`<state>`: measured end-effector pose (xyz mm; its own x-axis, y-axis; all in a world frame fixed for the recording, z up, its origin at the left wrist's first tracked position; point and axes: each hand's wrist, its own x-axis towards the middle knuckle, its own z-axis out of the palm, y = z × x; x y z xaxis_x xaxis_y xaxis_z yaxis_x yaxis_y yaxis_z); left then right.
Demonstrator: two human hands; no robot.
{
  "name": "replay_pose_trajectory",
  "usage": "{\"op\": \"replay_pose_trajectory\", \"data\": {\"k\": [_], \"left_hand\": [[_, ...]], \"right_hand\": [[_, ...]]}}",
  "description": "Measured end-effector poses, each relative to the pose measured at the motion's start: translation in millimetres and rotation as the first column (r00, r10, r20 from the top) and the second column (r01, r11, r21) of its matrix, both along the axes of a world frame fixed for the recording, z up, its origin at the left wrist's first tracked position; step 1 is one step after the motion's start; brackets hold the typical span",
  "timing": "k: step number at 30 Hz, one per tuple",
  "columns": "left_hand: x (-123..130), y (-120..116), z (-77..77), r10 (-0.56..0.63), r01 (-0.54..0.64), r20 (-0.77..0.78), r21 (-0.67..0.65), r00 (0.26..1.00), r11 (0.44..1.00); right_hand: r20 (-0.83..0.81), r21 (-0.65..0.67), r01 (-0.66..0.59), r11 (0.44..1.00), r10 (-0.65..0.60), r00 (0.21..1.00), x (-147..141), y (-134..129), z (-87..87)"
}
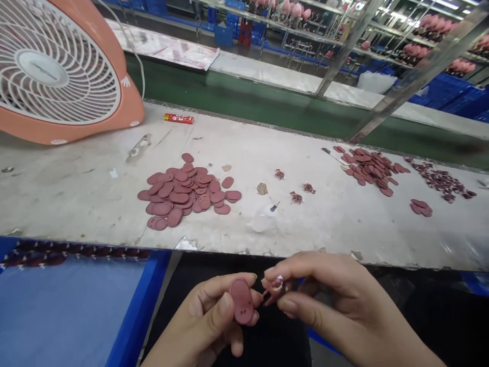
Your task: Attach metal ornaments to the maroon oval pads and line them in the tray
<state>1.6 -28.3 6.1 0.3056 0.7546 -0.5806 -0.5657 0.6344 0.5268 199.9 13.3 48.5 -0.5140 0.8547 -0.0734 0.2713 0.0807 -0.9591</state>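
Note:
Between the thumb and fingers of my left hand (208,318) is a flat dark-red oval piece (241,302) with small holes near its lower end. My right hand (336,300) pinches a small dark-red part (274,290) with a pale tip, close to the right edge of the oval piece. Whether the two pieces touch is hard to make out. Both hands are over my lap, just below the table edge. On the table beyond them lies a heap of similar oval pieces (179,196). To its right sit several small dark-red parts (296,198).
An orange fan (130,109) stands at the left back, near a red-yellow tube (179,119). Farther right are another pile of ovals (370,168) and a pile of small parts (443,181). A pointed tool tip (274,206) lies mid-table. A blue tray (126,311) is at lower left.

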Motion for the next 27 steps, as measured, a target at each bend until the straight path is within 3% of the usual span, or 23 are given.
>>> {"op": "replay_pose_trajectory", "data": {"k": [3,12,24,27], "left_hand": [[-3,-1,-3.1,-0.031,0.03,0.018,0.022,0.999,0.999],[-1,1,-11.1,-0.065,0.056,0.125,0.076,0.99,0.995],[-1,3,-17.9,-0.082,0.076,0.12,0.052,0.989,0.996],[-1,2,-20.6,-0.073,0.069,0.109,0.041,0.991,0.997]], "right_hand": [[0.046,0.072,-0.028,0.997,0.024,0.999,-7,3,-0.7],[0.04,-0.022,-0.105,0.994,0.106,0.994,-16,12,-0.8],[0.168,0.088,-0.186,0.979,0.169,0.971,-17,15,2.0],[0.168,0.046,-0.165,0.985,0.155,0.974,-20,13,-0.7]]}}
